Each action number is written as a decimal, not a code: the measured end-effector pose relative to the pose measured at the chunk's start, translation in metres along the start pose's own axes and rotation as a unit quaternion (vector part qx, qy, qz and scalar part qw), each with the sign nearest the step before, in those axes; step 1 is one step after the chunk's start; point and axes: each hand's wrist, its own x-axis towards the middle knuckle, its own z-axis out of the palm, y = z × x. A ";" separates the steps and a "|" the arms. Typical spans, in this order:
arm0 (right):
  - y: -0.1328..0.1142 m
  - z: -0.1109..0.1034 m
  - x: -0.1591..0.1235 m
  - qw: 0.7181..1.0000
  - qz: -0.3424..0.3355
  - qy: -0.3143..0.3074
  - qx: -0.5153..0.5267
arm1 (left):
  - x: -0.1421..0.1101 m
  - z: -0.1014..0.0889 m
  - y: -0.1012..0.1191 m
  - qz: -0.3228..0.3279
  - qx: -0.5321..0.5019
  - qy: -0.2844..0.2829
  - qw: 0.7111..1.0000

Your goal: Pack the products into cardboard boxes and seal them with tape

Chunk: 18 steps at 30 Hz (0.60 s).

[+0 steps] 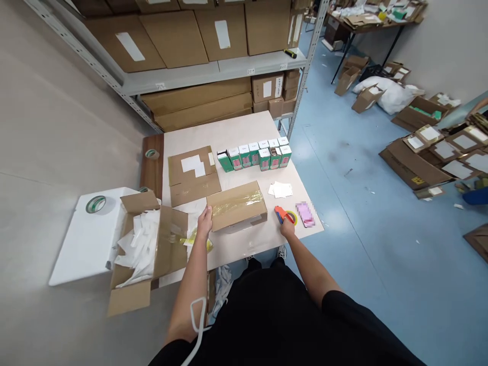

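Note:
A long cardboard box (238, 203) with shiny clear tape along its top lies on the table in front of me. My left hand (205, 222) is closed around its left end. Off the box's right end, my right hand (287, 228) grips a tape dispenser (281, 211) with orange and blue parts and a yellow ring. A small stack of white paper sheets (281, 189) lies just beyond it. To the right is a pink phone-like object (305, 214), its surface pixelated. Behind the box, several green-and-white small boxes (253, 154) stand in two rows.
Flattened cardboard (194, 175) lies on the pale table (229, 129). An open carton (152, 249) with white paper scraps stands at the left, beside a tape roll (95, 204) on a white block. Shelving (179, 76) with cartons borders the table's back. Cartons (415, 157) litter the right-hand floor.

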 end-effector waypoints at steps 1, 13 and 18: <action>-0.005 -0.004 -0.002 1.000 -0.002 0.005 0.008 | 0.000 0.000 0.000 0.000 0.007 0.000 1.000; -0.113 -0.077 -0.039 0.936 -0.226 0.074 0.260 | 0.006 0.004 0.000 -0.004 -0.014 -0.007 1.000; -0.129 -0.089 -0.023 0.941 -0.201 0.041 0.270 | 0.011 0.006 0.014 0.023 -0.035 -0.044 0.998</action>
